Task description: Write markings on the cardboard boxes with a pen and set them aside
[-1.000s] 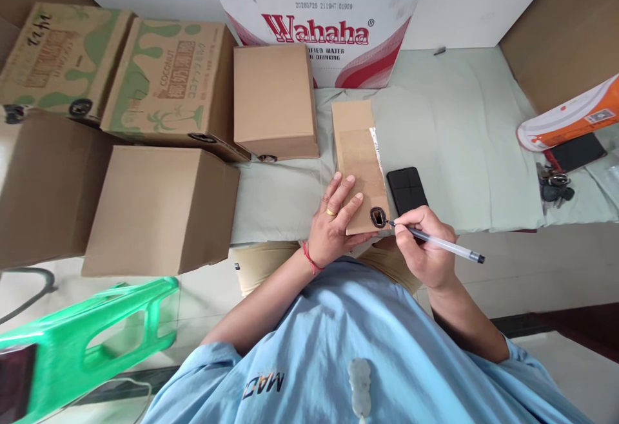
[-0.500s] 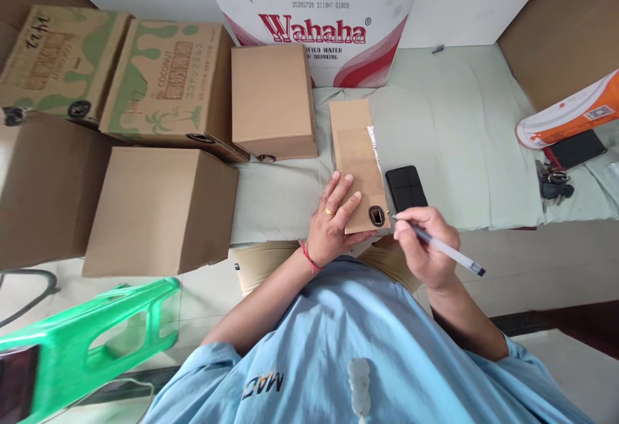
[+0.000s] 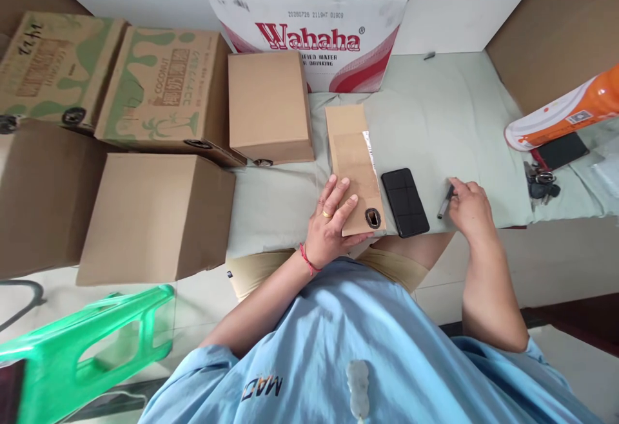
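My left hand [image 3: 333, 218] lies with its fingers spread on the near left part of a narrow piece of brown cardboard [image 3: 355, 166]. The thumb runs along the cardboard's near edge. Near its lower right corner is a small hole [image 3: 373, 218] ringed in black, and a torn whitish strip marks its right edge. Over the table to the right, my right hand [image 3: 471, 208] is closed on a pen [image 3: 444, 203], whose dark end points toward me; the fingers hide the rest. Between the cardboard and the right hand lies a black phone [image 3: 405, 202].
Several cardboard boxes, including a plain one [image 3: 271, 102], stand at the left, with a Wahaba-style white carton marked Wahaha [image 3: 309, 11] behind. At the right are an orange-and-white bottle [image 3: 565, 111] and keys [image 3: 542, 185]. A green stool [image 3: 111, 327] stands lower left.
My right hand has moved right, away from the cardboard's corner and past the phone, carrying the pen down to the table. The left hand stays on the cardboard.
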Demonstrator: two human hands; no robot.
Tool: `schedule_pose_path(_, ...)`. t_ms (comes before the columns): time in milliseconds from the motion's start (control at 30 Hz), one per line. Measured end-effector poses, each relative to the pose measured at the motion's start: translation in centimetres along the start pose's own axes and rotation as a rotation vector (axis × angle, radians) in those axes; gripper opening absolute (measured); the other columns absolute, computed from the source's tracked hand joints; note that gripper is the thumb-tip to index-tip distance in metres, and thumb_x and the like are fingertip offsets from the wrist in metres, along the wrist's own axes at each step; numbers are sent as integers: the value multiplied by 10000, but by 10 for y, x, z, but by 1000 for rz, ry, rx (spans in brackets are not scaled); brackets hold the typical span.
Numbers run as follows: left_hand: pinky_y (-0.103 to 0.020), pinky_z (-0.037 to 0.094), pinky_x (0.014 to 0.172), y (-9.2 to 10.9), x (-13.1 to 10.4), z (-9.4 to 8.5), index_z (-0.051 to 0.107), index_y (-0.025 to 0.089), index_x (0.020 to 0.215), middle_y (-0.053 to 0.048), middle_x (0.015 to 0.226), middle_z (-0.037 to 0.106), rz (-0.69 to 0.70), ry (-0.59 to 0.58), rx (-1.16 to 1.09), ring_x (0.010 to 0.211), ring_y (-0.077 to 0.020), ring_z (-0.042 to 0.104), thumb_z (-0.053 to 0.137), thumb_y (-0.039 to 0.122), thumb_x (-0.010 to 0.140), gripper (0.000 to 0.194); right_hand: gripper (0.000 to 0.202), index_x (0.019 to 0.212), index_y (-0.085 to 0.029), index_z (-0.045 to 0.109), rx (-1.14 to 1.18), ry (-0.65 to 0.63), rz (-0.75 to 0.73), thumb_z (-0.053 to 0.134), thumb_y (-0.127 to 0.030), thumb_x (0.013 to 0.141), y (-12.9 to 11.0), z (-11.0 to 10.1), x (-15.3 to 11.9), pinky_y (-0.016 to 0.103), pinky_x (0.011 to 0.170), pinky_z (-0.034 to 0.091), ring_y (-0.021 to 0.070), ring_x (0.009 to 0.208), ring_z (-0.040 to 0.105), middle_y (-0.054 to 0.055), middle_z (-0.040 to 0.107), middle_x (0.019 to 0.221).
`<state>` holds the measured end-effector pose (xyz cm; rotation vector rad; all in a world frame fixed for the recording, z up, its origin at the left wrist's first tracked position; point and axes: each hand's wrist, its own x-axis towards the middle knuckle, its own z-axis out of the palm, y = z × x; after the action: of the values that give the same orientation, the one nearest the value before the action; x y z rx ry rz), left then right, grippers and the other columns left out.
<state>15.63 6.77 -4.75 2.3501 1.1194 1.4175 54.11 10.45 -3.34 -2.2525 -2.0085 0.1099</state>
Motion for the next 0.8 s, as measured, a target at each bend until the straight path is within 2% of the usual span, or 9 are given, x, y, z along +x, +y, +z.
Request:
schedule_pose_path(67, -710, 388, 1357, -1, -1, 0, 297, 340, 1775, -211, 1759, 485, -14, -12, 2, 1747, -421, 305, 859, 618, 942, 1043, 612, 1555, -138, 653, 41, 57, 19, 532, -194, 958, -10, 0, -14, 540, 1050, 571, 348, 1087, 668, 178, 722, 1154)
schedule_pose_path(167, -712, 389, 1356, -2, -2, 1, 297, 347, 1772, -209, 1768, 475, -13, -10, -1, 1747, -423, 304, 885, 593, 929, 1057, 578, 1561, -113, 607, 131, 96, 1, 513, -410, 1074, -45, -3, -47, 576, 1058, 557, 385, 1149, 640, 218, 720, 1217)
schedule_pose_path(233, -707, 390, 1356, -2, -2, 2, 307, 337, 1772, -208, 1775, 465, -1, 5, -3, 1749, -419, 300, 892, 574, 930, 1053, 679, 1555, -114, 601, 128, 15, -13, 564, -585, 1068, -73, -2, -70, 584, 1036, 557, 423, 1214, 612, 251, 693, 1304)
schedule_pose_path(300, -707, 388, 1356, -3, -2, 3, 309, 335, 1774, -204, 1784, 454, 4, 17, -5, 1748, -417, 302, 898, 565, 927, 1056, 814, 1579, -81, 563, 92, -53, 15, 646, -660, 1014, -99, -1, -86, 602, 1045, 542, 458, 1260, 584, 286, 648, 1380)
schedule_pose_path(433, -712, 392, 1351, -5, -3, 5, 294, 363, 1778, -193, 1799, 441, -10, 11, -9, 1743, -427, 312, 915, 579, 905, 1092, 918, 1604, -58, 518, 43, -106, 162, 755, -649, 943, -126, 2, -88, 603, 1026, 530, 477, 1257, 565, 295, 607, 1386)
schedule_pose_path(633, -681, 426, 1340, -7, -3, 7, 321, 312, 1776, -212, 1757, 491, 40, 53, 9, 1745, -411, 313, 886, 597, 926, 1060, 858, 1448, -78, 581, 148, -96, 283, 881, -557, 802, -136, 3, -78, 597, 1066, 523, 474, 1269, 566, 253, 606, 1309)
schedule_pose_path(700, -666, 434, 1339, -8, -2, 8, 336, 291, 1772, -220, 1740, 509, 55, 66, 10, 1748, -402, 310, 878, 599, 932, 1046, 858, 1449, -73, 547, 192, -99, 299, 872, -522, 795, -139, 1, -82, 571, 1056, 544, 459, 1269, 599, 263, 580, 1361)
schedule_pose_path(800, -673, 429, 1340, -9, -2, 8, 343, 288, 1766, -220, 1729, 520, 59, 69, 8, 1747, -406, 310, 880, 607, 927, 1046, 919, 1539, -87, 470, 237, -171, 324, 829, -534, 821, -141, -4, -87, 544, 1014, 579, 436, 1225, 669, 265, 553, 1440)
